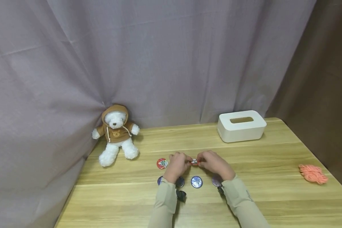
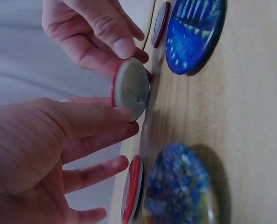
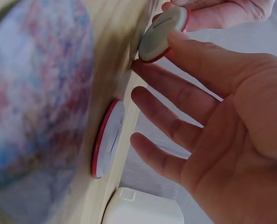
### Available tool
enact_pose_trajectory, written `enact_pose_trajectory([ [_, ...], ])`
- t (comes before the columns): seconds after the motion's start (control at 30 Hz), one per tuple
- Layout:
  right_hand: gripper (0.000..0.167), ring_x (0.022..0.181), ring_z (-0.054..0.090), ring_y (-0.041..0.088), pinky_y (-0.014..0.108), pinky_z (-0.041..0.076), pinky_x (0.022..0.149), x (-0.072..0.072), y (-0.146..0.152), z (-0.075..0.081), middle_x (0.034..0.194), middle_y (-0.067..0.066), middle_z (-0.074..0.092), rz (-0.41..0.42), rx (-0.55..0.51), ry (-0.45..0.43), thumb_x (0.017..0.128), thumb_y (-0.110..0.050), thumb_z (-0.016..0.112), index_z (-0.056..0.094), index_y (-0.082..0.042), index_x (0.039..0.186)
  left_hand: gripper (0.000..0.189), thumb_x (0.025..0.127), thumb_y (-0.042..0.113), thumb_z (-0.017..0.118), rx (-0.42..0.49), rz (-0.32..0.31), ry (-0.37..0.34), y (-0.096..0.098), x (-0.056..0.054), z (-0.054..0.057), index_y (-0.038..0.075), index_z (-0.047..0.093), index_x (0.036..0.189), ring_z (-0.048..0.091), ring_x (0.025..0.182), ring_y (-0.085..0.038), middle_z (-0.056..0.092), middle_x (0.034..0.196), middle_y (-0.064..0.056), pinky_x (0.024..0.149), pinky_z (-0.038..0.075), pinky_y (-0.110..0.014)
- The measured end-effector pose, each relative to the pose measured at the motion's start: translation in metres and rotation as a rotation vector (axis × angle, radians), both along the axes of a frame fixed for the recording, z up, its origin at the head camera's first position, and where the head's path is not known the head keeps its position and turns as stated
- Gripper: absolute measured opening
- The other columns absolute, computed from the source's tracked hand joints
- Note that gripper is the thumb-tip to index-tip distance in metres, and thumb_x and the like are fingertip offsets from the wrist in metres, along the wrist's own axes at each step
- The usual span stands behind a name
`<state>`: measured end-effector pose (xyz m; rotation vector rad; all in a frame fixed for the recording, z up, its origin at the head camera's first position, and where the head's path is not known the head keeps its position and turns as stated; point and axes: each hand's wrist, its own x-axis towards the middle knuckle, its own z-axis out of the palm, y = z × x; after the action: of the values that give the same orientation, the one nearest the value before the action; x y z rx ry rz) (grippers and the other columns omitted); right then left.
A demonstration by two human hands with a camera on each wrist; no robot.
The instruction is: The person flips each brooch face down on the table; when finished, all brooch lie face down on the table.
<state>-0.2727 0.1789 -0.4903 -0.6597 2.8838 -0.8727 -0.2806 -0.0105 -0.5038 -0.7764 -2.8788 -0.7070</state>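
red-rimmed badge (image 1: 194,161), pinched by left hand (image 1: 176,165) and right hand (image 1: 215,163), may drop toward near blue badge (image 1: 196,182) if either slackens.

pin-back button badge (image 2: 132,86) | round, red rim, pale back with slim pin | tilted on edge, back facing both wrist cameras | pinched between left hand (image 1: 176,165) and right hand (image 1: 216,163), near wooden tabletop (image 1: 125,196)
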Motion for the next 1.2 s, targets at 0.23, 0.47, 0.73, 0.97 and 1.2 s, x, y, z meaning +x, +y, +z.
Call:
enact_pose_trajectory([
  [0.23,0.006,0.081,0.064,0.020,0.046,0.052,0.081,-0.001,0.000,0.000,0.086,0.002,0.070,-0.015,-0.001,0.070,0.090,-0.001,0.067,0.072,-0.004,0.092,0.012,0.090,0.018,0.076,0.013,0.033,0.036,0.001,-0.002,-0.002,0.022,0.082,0.099,0.068,0.095,-0.018,0.077,0.097,0.007,0.086,0.041,-0.048],
  [0.47,0.008,0.068,0.056,0.015,0.038,0.049,0.068,0.000,-0.002,0.001,0.080,0.003,0.068,-0.073,-0.035,0.124,0.090,0.001,0.067,0.072,-0.005,0.089,0.012,0.090,0.016,0.076,0.050,0.079,0.088,0.003,-0.003,-0.002,0.021,0.083,0.098,0.070,0.092,-0.018,0.077,0.096,0.005,0.083,0.042,-0.049],
  [0.73,0.012,0.065,0.053,0.013,0.034,0.047,0.065,0.001,-0.007,0.002,0.074,-0.001,0.065,-0.106,-0.028,0.117,0.085,0.005,0.066,0.071,-0.004,0.090,0.011,0.088,0.016,0.077,0.073,0.097,0.111,0.003,-0.002,-0.002,0.021,0.083,0.096,0.070,0.089,-0.019,0.077,0.095,0.004,0.080,0.043,-0.046],
  [0.97,0.017,0.058,0.050,0.011,0.030,0.044,0.058,0.001,-0.010,-0.001,0.066,-0.004,0.058,-0.143,-0.034,0.068,0.083,0.007,0.067,0.070,-0.002,0.097,0.010,0.089,0.015,0.076,0.088,0.098,0.095,0.004,-0.003,-0.005,0.019,0.082,0.095,0.070,0.087,-0.019,0.077,0.093,0.004,0.080,0.042,-0.047],
  [1.2,0.023,0.055,0.045,0.012,0.029,0.039,0.054,0.001,-0.011,-0.001,0.061,-0.004,0.051,-0.160,-0.030,0.040,0.079,0.008,0.069,0.069,-0.001,0.100,0.012,0.087,0.014,0.077,0.079,0.091,0.064,0.005,-0.004,-0.006,0.018,0.082,0.097,0.069,0.087,-0.018,0.077,0.091,0.004,0.080,0.040,-0.045],
])
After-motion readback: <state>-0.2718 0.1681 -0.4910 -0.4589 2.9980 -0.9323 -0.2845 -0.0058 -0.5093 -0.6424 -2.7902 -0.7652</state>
